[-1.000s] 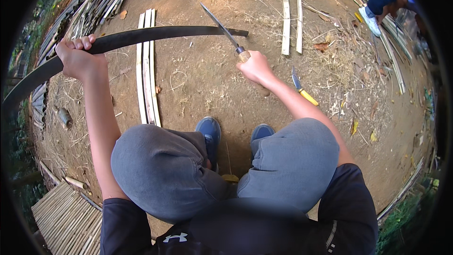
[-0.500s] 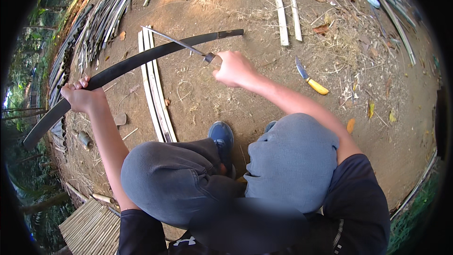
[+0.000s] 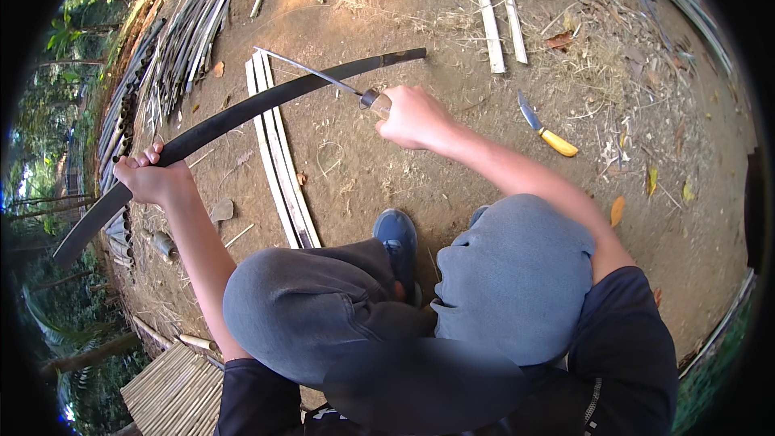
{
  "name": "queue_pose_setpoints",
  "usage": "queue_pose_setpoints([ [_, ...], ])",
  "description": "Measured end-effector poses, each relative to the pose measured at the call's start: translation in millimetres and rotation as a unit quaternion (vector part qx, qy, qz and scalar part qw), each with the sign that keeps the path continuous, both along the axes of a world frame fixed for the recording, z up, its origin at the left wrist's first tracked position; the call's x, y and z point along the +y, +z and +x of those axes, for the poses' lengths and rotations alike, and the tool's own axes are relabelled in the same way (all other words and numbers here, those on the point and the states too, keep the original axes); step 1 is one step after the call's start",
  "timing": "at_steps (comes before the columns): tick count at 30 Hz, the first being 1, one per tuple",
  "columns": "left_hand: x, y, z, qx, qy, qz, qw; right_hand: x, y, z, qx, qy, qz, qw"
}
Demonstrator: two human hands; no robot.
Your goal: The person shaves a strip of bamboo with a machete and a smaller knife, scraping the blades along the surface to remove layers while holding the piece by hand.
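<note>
Firstly, keep the left hand wrapped fully around the long dark strip, fingers over the top edge, at about nine o'clock in the view. Hold that end steady; the strip runs from roughly eight o'clock at the picture's rim up to about twelve o'clock, clear of the ground along most of its length as far as can be judged.

Next, mind the pale split slats lying on the dirt beneath the strip; avoid dragging the work across them.

At centre, keep the right hand closed tight on the handle of the long knife. Lay the blade flat along the strip's upper face, tip toward eleven o'clock, edge angled shallow. Draw with light, even pressure, always away from the left hand and from the knees below. Probably safest to take thin shavings rather than deep bites; a deep bite could jam or skid.

Toward three o'clock, leave the yellow-handled knife on the ground, well apart from the right forearm, blade pointing away.
</note>
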State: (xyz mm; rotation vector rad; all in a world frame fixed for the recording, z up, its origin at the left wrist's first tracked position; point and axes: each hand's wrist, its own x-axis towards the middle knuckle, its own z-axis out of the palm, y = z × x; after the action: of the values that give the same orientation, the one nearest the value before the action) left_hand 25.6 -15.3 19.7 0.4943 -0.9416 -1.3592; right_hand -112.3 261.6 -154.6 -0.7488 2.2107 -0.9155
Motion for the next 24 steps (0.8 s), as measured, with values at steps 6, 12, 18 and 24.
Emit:
queue_pose_setpoints([
  [6, 1.8, -0.6, 0.7, -0.008, 0.001, -0.008, 1.000, -2.0, -24.4, -8.0, -0.017, -0.051, 0.006, 0.999],
  [12, 3.7, -1.1, 0.0, -0.019, -0.004, 0.001, 1.000, 8.9, -33.5, -17.9, -0.006, -0.069, 0.006, 0.998],
  [18, 5.9, -0.1, 0.6, -0.019, -0.001, -0.010, 1.000, 8.4, -36.4, -16.0, 0.043, -0.053, -0.005, 0.998],
  [24, 0.2, -1.1, 1.0, -0.017, -0.002, -0.015, 1.000, 25.5, -57.4, -12.6, -0.009, -0.081, 0.023, 0.996],
])
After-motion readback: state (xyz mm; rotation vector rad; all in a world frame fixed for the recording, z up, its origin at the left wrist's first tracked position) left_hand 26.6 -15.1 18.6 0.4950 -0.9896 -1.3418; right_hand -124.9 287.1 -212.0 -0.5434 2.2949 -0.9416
